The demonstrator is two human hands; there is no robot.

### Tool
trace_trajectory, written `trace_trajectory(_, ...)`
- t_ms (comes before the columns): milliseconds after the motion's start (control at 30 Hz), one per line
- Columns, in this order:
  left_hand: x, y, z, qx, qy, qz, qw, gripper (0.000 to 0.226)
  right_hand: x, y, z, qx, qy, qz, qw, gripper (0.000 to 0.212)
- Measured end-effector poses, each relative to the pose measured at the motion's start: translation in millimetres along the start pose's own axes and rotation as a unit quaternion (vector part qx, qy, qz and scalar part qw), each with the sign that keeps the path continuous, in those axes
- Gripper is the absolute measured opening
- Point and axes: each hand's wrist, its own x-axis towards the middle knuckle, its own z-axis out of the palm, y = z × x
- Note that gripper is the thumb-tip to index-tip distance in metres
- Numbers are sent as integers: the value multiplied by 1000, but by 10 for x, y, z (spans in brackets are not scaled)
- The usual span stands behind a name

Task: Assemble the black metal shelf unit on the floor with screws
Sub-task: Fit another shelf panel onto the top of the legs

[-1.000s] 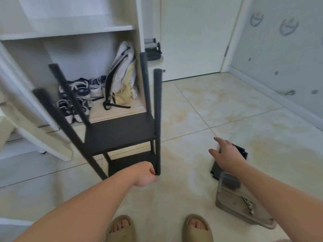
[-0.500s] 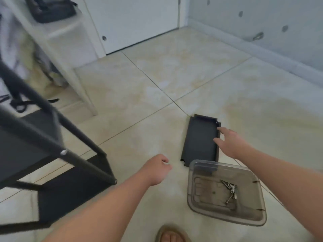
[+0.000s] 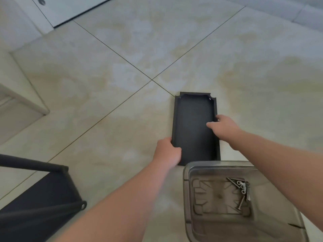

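A loose black metal shelf panel (image 3: 192, 126) lies flat on the tiled floor, its raised rim facing up. My left hand (image 3: 167, 151) grips its near left edge, thumb over the rim. My right hand (image 3: 222, 125) holds the right rim, fingers curled over it and the thumb lying inside the panel. The partly built black shelf unit (image 3: 40, 203) lies at the lower left, with a post end and screw hole showing. Several silver screws (image 3: 242, 190) sit in a clear plastic container (image 3: 190, 194) just in front of the panel.
A white cabinet base (image 3: 21, 109) stands at the left edge. A white door (image 3: 70, 7) and a grey wall skirting (image 3: 304, 13) run along the back. Bare tiled floor (image 3: 122, 67) spreads around the panel.
My left hand let go of the shelf unit's post and moved right to the loose panel. My right hand closed onto the panel's right rim. The view dropped down toward the floor.
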Motion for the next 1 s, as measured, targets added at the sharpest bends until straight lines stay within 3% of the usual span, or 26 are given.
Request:
trace_trajectory(167,-62,72,-163,-78,34,-11,996,50,-64,-186,-45,136,-4,6,991,69)
trace_trajectory(333,-426,322,-750,-122,72,53,988,47,-482,-626,-213,263,-10,-53,963,62)
trace_trajectory(600,-1938,1127,-1736,-70,148,211,964,51,-1823,-1424,-894,365,-24,-159,917,62)
trace_trajectory(733,-2964,1454,-2129,-50,172,253,951,64,-2799,-1778,-1343,360,-46,-218,906,36)
trace_trajectory(833,-3723,1593,-2386,-38,199,295,934,57,-3647,-1987,-1611,363,-61,-261,892,32)
trace_trajectory(1000,-4883,1559,-2877,-59,254,341,903,25,-4896,-2250,-1717,354,-117,-321,871,33)
